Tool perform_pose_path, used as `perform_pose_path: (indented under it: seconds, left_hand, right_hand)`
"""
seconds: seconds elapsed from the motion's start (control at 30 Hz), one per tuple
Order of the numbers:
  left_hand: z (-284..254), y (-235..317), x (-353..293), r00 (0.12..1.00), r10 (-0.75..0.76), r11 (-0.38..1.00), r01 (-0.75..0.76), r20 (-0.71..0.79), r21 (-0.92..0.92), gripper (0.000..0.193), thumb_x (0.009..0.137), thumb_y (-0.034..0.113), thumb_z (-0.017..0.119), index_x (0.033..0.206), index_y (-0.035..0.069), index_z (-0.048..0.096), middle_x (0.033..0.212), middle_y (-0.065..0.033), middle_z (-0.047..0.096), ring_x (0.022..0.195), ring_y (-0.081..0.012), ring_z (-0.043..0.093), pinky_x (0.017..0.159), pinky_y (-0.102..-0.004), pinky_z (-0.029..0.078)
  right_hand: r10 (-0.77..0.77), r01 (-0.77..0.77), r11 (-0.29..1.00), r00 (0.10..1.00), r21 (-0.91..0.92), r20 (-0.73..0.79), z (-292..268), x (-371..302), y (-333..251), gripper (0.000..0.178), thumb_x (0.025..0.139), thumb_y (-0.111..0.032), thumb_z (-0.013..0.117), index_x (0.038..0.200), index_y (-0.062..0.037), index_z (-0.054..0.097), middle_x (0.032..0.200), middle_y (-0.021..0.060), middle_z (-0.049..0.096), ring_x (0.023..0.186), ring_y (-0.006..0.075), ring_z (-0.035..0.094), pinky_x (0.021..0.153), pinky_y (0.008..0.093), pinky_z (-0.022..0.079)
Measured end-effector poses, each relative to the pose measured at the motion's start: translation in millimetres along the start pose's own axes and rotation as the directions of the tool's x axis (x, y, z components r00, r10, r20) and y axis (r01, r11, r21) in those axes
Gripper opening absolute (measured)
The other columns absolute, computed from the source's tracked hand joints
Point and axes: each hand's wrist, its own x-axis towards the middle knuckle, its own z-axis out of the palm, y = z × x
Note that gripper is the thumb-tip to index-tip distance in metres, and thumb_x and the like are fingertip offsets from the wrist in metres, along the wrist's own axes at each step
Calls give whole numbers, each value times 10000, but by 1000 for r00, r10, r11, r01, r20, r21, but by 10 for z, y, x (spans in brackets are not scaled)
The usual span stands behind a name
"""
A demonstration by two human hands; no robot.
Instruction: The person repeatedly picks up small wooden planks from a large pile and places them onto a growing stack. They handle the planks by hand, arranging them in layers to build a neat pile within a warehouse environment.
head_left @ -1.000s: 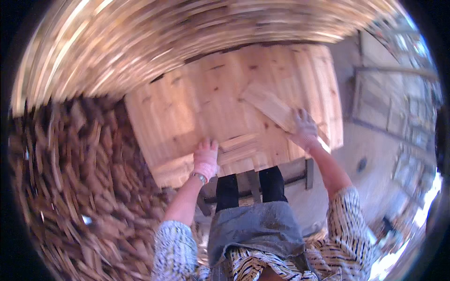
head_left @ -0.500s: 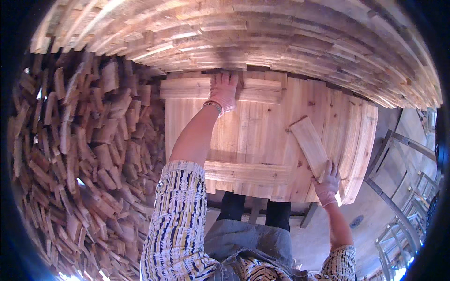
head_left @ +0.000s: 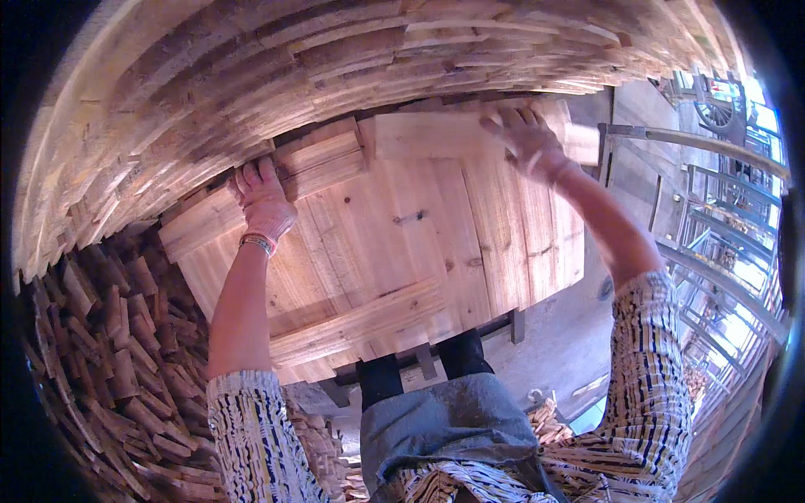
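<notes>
In front of me lies a wide panel of side-by-side planks (head_left: pixel 402 218), with a strip (head_left: pixel 369 323) across its near side and stacked strips (head_left: pixel 323 159) along its far left edge. My left hand (head_left: pixel 267 199), in a pale glove, has its fingers bent over the far-edge strip, gripping it. At the far right my right hand (head_left: pixel 532 147), gloved and smeared by motion, is on a short pale board (head_left: pixel 423 134). That board lies along the far edge, right of the stacked strips, its right end partly hidden by the hand.
A tall stack of boards (head_left: pixel 352 59) rises just behind the panel. Loose wood offcuts (head_left: pixel 126 360) are heaped at the left. Metal frames (head_left: pixel 713 142) and a wheel (head_left: pixel 717 113) stand at the right above a grey floor (head_left: pixel 570 352).
My right hand has carried the short board from the near right of the panel to its far edge, turning it lengthwise. The view has swung right; my left hand remains at the far strip.
</notes>
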Motion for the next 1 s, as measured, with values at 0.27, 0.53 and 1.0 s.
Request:
perform_pose_path:
  seconds: [0.27, 0.53, 1.0]
  left_hand:
    - [127, -40, -52, 999, 2, 993, -8, 45, 118, 867, 764, 236, 677, 1489, -5, 269, 1511, -354, 297, 1458, -555, 173, 1185, -655, 123]
    - [33, -89, -617, 940, -67, 998, 68, -335, -9, 832, 780, 152, 716, 1495, -3, 320, 1511, -292, 350, 1469, -451, 239, 1241, -545, 110]
    - [127, -21, -2809, 899, 178, 978, -205, 401, 26, 1136, 581, 450, 924, 1477, 72, 337, 1473, -208, 421, 1372, -388, 400, 1133, -514, 347]
  right_hand:
    - [-97, 96, 994, 995, -45, -19, 402, 459, 25, 732, 912, -274, 641, 1576, -258, 333, 1556, 127, 428, 1415, 401, 394, 1127, 515, 391]
    - [98, -82, 989, 987, 126, -124, 249, 308, -1114, 730, 902, -175, 584, 1579, -209, 314, 1608, 156, 329, 1453, 344, 366, 1150, 499, 378]
    - [151, -609, 28, 786, 793, 599, -49, -2739, -3635, 734, 898, -466, 663, 1483, -81, 443, 1375, 206, 575, 1265, 371, 561, 1059, 423, 462]
